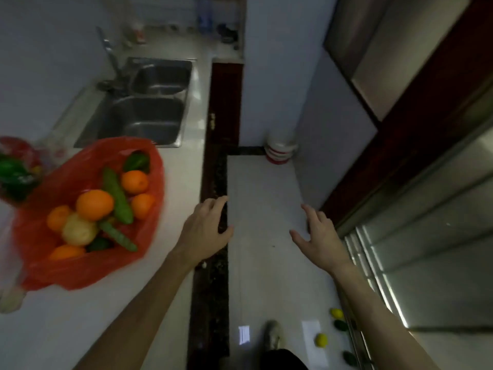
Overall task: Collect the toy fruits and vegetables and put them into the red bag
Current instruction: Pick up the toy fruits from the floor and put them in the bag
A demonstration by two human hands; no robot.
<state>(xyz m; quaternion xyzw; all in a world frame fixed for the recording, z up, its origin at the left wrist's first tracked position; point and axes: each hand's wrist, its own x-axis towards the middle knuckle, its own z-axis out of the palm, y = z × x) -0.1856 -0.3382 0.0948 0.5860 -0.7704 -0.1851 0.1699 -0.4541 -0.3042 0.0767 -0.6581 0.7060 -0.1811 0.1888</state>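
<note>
Now, hands: left hand (205, 231), right hand (318, 235) spread, empty
Lemons (321, 340): on floor (261, 265); crouch, grip whole
Bag (66, 271): drop gently inside

bare floor (261, 236) ahead; counter edge (213, 263) left, door track (357, 263) right

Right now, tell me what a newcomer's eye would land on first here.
The open red bag on the white counter at left stands out, full of oranges and green cucumbers. Next come the left hand and right hand, both spread and empty, mid-frame. Last, small yellow and green toy fruits lie on the floor at lower right.
</note>
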